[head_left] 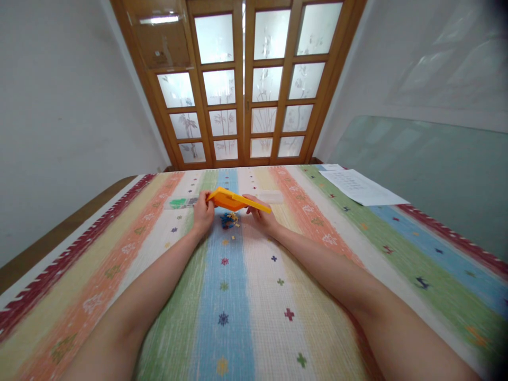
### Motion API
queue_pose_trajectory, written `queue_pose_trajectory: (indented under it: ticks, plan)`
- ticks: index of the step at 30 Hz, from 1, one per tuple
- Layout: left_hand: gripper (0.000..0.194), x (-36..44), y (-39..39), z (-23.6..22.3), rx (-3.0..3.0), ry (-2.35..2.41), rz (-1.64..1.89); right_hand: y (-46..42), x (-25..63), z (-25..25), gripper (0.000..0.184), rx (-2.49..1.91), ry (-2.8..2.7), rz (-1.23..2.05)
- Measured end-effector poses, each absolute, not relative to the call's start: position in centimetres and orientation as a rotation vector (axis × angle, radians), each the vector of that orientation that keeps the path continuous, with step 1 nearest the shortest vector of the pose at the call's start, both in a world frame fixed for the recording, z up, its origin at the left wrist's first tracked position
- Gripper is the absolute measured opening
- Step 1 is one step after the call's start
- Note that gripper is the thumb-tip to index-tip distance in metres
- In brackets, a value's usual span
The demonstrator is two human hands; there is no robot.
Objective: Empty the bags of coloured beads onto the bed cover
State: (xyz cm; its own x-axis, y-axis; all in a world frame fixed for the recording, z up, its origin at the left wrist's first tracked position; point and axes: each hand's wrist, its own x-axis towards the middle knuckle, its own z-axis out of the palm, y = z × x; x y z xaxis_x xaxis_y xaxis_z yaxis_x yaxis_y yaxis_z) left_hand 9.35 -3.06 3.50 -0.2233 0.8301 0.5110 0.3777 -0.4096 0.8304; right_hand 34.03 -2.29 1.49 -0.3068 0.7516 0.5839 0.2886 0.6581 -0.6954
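Both hands hold an orange-yellow plastic case (227,200) above the table; it looks hinged, with a flat flap on its right. My left hand (203,213) is closed on the case's left end. My right hand (260,214) grips the flap side from below, its fingers partly hidden behind it. Just under the case lies a small pile of blue and yellow pieces (229,220), like tiny building bricks, too small to make out singly. One loose yellow piece (233,238) sits nearer to me. What the case holds inside cannot be seen.
Left of my left hand lies a clear bag with green pieces (177,202). Behind my right hand is a whitish translucent tray (270,197). Printed paper sheets (361,186) lie at the far right of the striped tablecloth (254,296). Wood-framed glass doors (244,84) stand beyond.
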Motion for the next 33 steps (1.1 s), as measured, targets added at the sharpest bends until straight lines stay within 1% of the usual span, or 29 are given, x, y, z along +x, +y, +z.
queue_pose_trajectory:
  ticks: [2, 8, 12, 15, 19, 22, 27, 30, 33]
  plan:
    - [0.023, 9.6, -3.0, 3.6, 1.594, 1.339, 1.634, -2.6, 34.0, 1.7, 0.056, -0.833, -1.831, 0.591]
    - [0.040, 10.4, -3.4, 3.9, 1.472, 1.089, 1.469, -2.6, 34.1, 2.6, 0.067, -0.967, -1.789, 0.616]
    - [0.048, 10.8, -3.2, 3.5, 1.319, 0.977, 1.393, -2.3, 34.2, 2.8, 0.069, -0.969, -1.825, 0.536]
    - [0.056, 11.0, -2.7, 2.9, 1.215, 0.954, 1.356, -2.3, 34.1, 2.6, 0.076, -0.979, -1.861, 0.484]
    - [0.056, 11.1, -2.3, 2.3, 1.111, 0.919, 1.297, -2.1, 34.1, 2.3, 0.081, -0.992, -1.884, 0.499]
    - [0.051, 11.0, -2.3, 2.2, 1.070, 0.917, 1.273, -1.6, 34.2, 1.9, 0.076, -0.952, -1.871, 0.522]
    - [0.045, 10.8, -2.5, 2.5, 1.011, 0.950, 1.275, -0.5, 34.6, 1.3, 0.050, -0.960, -1.794, 0.680]
    - [0.042, 10.8, -2.5, 2.6, 0.998, 0.947, 1.258, -0.5, 34.6, 1.4, 0.048, -0.946, -1.756, 0.767]
    - [0.047, 10.5, -2.3, 2.6, 0.934, 0.907, 1.244, -0.9, 34.4, 1.6, 0.052, -0.919, -1.763, 0.752]
